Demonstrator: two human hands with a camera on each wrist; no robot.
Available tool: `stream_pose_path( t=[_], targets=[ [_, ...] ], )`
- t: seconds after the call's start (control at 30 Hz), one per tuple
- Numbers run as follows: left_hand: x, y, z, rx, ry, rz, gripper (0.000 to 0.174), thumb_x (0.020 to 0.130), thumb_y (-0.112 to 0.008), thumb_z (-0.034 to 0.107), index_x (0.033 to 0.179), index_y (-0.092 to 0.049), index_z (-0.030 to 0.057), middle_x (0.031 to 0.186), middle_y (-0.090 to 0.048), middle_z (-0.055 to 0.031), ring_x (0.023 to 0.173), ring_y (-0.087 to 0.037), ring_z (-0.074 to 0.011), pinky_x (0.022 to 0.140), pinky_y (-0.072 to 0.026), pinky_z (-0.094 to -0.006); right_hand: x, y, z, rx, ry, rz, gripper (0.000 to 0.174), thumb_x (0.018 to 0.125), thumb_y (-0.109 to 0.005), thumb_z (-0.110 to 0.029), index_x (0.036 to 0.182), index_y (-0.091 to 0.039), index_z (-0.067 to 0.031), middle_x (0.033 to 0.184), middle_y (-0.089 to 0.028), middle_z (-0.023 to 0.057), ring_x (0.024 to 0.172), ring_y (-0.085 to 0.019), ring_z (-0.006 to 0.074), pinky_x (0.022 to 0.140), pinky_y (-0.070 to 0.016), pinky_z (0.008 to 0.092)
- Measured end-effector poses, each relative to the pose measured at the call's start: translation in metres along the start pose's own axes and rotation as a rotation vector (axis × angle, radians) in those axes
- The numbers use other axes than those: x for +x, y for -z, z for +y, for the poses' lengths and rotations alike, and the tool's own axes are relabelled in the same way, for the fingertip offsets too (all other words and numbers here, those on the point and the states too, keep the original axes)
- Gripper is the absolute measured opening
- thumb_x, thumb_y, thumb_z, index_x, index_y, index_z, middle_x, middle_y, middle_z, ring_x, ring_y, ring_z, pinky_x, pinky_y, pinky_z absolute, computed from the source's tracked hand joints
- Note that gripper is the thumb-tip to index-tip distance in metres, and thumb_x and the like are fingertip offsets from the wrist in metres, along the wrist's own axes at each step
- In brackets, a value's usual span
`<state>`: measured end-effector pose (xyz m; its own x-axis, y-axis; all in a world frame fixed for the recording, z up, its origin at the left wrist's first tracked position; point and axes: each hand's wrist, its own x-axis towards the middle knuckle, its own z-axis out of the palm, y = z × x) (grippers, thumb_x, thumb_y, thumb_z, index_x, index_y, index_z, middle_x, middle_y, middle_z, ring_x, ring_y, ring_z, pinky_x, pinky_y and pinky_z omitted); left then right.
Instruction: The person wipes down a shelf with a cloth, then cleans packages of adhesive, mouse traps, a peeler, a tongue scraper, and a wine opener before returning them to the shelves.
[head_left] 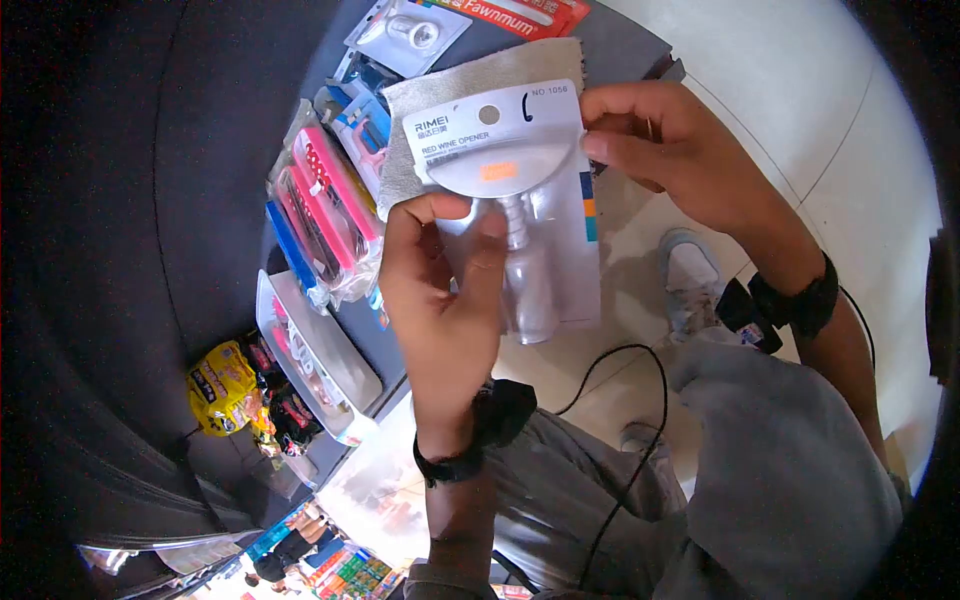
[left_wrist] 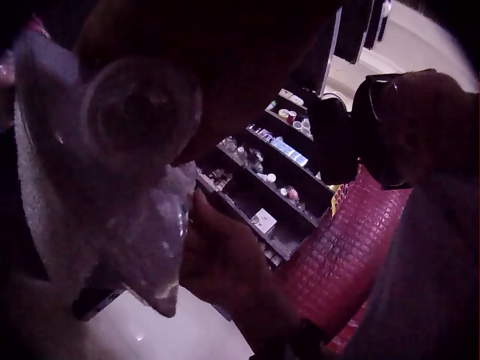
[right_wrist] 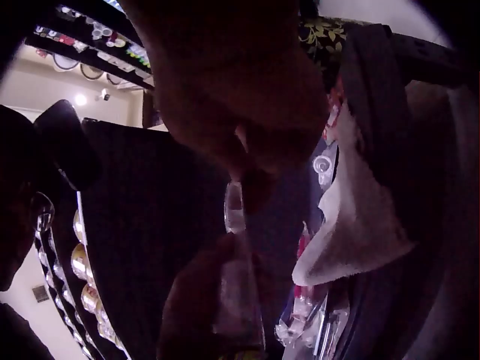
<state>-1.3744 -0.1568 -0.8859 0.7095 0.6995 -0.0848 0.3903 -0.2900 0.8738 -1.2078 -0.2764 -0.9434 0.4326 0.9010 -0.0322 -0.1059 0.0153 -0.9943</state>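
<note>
Both hands hold a carded blister pack [head_left: 548, 255] labelled "RED WINE OPENER", its white header at the top and a clear plastic bubble below. At its left side my left hand [head_left: 440, 290] grips it, thumb on the front over the bubble. The right hand [head_left: 690, 150] pinches the header's upper right edge between thumb and fingers. Behind the pack is a grey cloth [head_left: 480, 65]; in the right wrist view the cloth [right_wrist: 352, 232] hangs apart from the pack. The left wrist view shows the clear plastic [left_wrist: 142, 217] close up and dark.
On the dark shelf at the left lie pink packs [head_left: 330, 190], a clear blister pack [head_left: 405, 35] and a red "Fawnmum" pack [head_left: 530, 15]. A white tray [head_left: 315, 350] with small items stands nearer. Beyond it is a yellow bag [head_left: 222, 390]. A black cable [head_left: 665, 400] loops by the legs.
</note>
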Motion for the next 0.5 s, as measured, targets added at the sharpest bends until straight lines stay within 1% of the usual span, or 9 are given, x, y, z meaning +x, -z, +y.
stream_pose_path(
  t=[0.03,0.13,0.2,0.23,0.3,0.33,0.4,0.43,0.5],
  targets=[
    [0.0,0.003,0.0,-0.025,0.009,-0.032,0.02,0.082,-0.062,-0.001,0.097,-0.049,0.0041,0.079,-0.05,0.0007,0.068,-0.042,-0.0035,0.058,-0.033,-0.0184,0.0,-0.001,0.002,0.003,0.001,0.016,0.019,0.085,-0.059,-0.014,0.092,-0.061,0.0034,0.08,-0.064,0.0047,0.075,-0.058,0.0085,0.072,-0.0446,0.0243],
    [0.004,0.009,-0.01,-0.06,0.025,0.027,0.025,0.082,-0.062,-0.003,0.103,-0.05,0.0033,0.074,-0.054,0.0018,0.066,-0.047,-0.0045,0.057,-0.0363,-0.0185,0.001,-0.002,0.003,-0.004,-0.006,0.056,0.019,0.086,-0.059,-0.014,0.094,-0.061,0.0032,0.081,-0.064,0.0055,0.077,-0.059,0.0095,0.072,-0.0449,0.0251],
    [0.006,0.008,-0.011,-0.168,-0.053,0.039,0.027,0.082,-0.058,-0.007,0.105,-0.049,0.002,0.077,-0.055,-0.0001,0.069,-0.049,-0.0042,0.059,-0.0368,-0.0181,0.001,-0.003,0.001,-0.026,-0.022,0.074,0.021,0.086,-0.059,-0.015,0.094,-0.061,0.0032,0.082,-0.065,0.0058,0.078,-0.06,0.0105,0.073,-0.0453,0.0255],
    [0.006,0.008,-0.011,-0.221,-0.093,0.046,0.028,0.081,-0.057,-0.01,0.106,-0.048,0.0014,0.079,-0.055,-0.0011,0.07,-0.049,-0.004,0.059,-0.037,-0.0179,0.003,-0.004,0.008,-0.058,0.046,0.104,0.021,0.087,-0.059,-0.016,0.097,-0.061,0.002,0.081,-0.063,0.0036,0.076,-0.057,0.0085,0.07,-0.0439,0.0241],
    [0.007,0.009,-0.013,-0.198,-0.122,0.081,0.033,0.081,-0.057,-0.01,0.11,-0.047,0.0004,0.08,-0.056,-0.0021,0.071,-0.051,-0.0047,0.059,-0.038,-0.018,0.009,-0.008,0.028,-0.119,0.182,0.162,0.023,0.088,-0.058,-0.018,0.103,-0.06,-0.0004,0.079,-0.058,-0.0007,0.071,-0.051,0.0044,0.063,-0.0412,0.0213],
    [0.008,0.009,-0.015,-0.186,-0.137,0.099,0.035,0.08,-0.057,-0.01,0.112,-0.047,0.0,0.08,-0.057,-0.0025,0.071,-0.051,-0.0051,0.06,-0.0384,-0.018,0.009,-0.012,0.029,-0.081,0.144,0.14,0.026,0.085,-0.061,-0.022,0.099,-0.061,0.0005,0.08,-0.061,0.0034,0.073,-0.055,0.0089,0.065,-0.0432,0.0247],
    [0.009,0.011,-0.02,-0.179,-0.177,0.113,0.034,0.082,-0.058,-0.008,0.113,-0.048,-0.0002,0.082,-0.058,-0.0017,0.073,-0.052,-0.006,0.063,-0.0397,-0.0193,0.011,-0.021,0.026,-0.003,0.071,0.094,0.034,0.081,-0.065,-0.029,0.092,-0.062,0.0024,0.081,-0.066,0.0116,0.078,-0.063,0.0178,0.071,-0.0471,0.0315],
    [0.01,0.012,-0.025,-0.177,-0.196,0.12,0.034,0.082,-0.058,-0.007,0.114,-0.049,-0.0003,0.082,-0.058,-0.0012,0.075,-0.053,-0.0065,0.065,-0.0403,-0.02,0.014,-0.025,0.029,-0.042,0.1,0.061,0.035,0.08,-0.065,-0.031,0.092,-0.062,0.0023,0.08,-0.065,0.0129,0.076,-0.063,0.0199,0.07,-0.047,0.0322],
    [0.015,0.016,-0.039,-0.284,-0.147,-0.004,0.033,0.085,-0.059,0.001,0.116,-0.05,-0.0004,0.09,-0.06,-0.0021,0.083,-0.055,-0.0089,0.073,-0.0418,-0.0229,0.02,-0.033,0.035,-0.124,0.157,-0.005,0.039,0.079,-0.066,-0.034,0.091,-0.062,0.0023,0.077,-0.064,0.0154,0.074,-0.063,0.0241,0.067,-0.0467,0.0335]
  ],
)
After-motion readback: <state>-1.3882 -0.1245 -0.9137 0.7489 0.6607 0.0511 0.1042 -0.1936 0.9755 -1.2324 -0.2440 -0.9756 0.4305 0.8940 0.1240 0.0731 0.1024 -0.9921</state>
